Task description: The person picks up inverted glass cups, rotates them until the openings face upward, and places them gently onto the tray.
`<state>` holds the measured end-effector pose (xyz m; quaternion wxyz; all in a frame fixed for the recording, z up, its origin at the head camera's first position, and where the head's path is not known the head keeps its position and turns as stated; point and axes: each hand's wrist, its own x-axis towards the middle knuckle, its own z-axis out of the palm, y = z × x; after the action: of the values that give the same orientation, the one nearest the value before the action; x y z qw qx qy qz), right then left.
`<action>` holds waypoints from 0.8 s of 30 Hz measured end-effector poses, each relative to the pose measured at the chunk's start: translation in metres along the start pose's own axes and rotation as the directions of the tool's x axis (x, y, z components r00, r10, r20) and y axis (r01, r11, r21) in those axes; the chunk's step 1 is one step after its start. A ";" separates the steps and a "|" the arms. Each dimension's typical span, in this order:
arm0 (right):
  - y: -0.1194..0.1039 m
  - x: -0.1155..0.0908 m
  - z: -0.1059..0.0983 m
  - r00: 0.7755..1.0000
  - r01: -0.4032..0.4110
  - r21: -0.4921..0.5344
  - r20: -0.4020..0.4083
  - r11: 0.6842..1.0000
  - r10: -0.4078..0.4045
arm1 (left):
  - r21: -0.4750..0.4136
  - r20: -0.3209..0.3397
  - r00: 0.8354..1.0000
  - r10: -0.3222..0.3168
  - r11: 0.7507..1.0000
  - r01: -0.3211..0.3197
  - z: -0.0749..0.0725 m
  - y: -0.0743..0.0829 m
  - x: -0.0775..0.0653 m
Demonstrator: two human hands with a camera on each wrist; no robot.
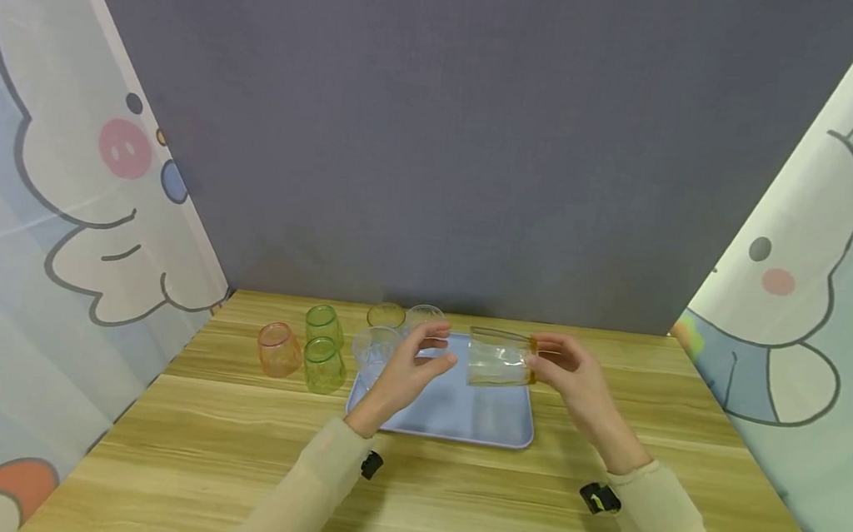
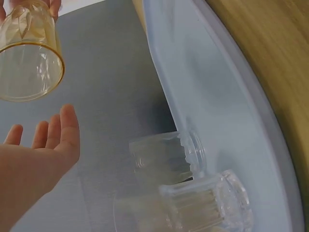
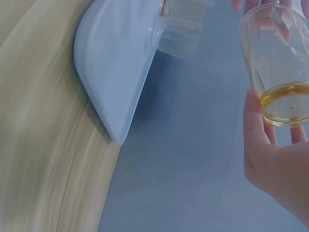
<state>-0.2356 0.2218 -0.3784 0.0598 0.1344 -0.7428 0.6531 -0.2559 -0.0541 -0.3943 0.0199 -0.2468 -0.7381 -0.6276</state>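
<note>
A pale amber drinking glass [image 1: 500, 359] lies sideways in the air over the blue tray [image 1: 452, 422]. My right hand [image 1: 581, 385] grips it at the thick base, thumb and fingertips on opposite sides, as the right wrist view shows on the glass [image 3: 276, 53]. The mouth of the glass faces left, towards my left hand [image 1: 409, 371]. That hand holds nothing; its fingers are relaxed and spread from the thumb, apart from the rim. Beyond it, partly covered by it, a clear glass [image 1: 375, 347] stands on the tray's left side, with a second clear glass [image 2: 161, 152] close by.
Left of the tray, two green glasses [image 1: 325, 325] and a pinkish-orange glass [image 1: 279, 352] stand on the wooden table [image 1: 232, 443]. Another yellowish glass [image 1: 387, 315] is at the back. A grey panel [image 1: 465, 152] rises behind the table, with printed curtains [image 1: 11, 283] on both sides.
</note>
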 end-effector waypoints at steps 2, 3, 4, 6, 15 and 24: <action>0.000 0.000 0.002 1.000 0.004 0.019 0.009 1.000 -0.004 | -0.005 -0.005 1.000 -0.002 1.000 0.002 0.000 0.000 -0.001; -0.001 0.001 0.004 1.000 0.006 0.027 0.014 1.000 -0.006 | -0.010 -0.003 1.000 -0.001 1.000 0.001 0.000 0.000 0.000; -0.001 0.001 0.005 1.000 0.008 0.031 0.017 0.999 -0.009 | -0.010 -0.001 1.000 -0.001 1.000 0.001 0.000 0.000 -0.001; 0.000 0.001 0.007 1.000 0.012 0.042 0.024 0.999 -0.013 | -0.014 0.011 1.000 0.002 1.000 -0.002 0.000 0.000 -0.001; 0.000 0.001 0.019 0.998 0.020 0.077 0.050 0.997 -0.024 | -0.057 0.077 0.997 0.007 0.998 -0.002 -0.002 0.000 -0.001; -0.001 0.000 0.027 0.999 -0.006 0.078 0.041 0.997 0.003 | -0.054 0.088 0.996 -0.021 0.998 0.026 -0.003 0.000 -0.003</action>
<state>-0.2328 0.1948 -0.3813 0.0380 0.1483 -0.7180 0.6790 -0.2541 -0.0578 -0.3944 -0.0265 -0.2657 -0.7236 -0.6365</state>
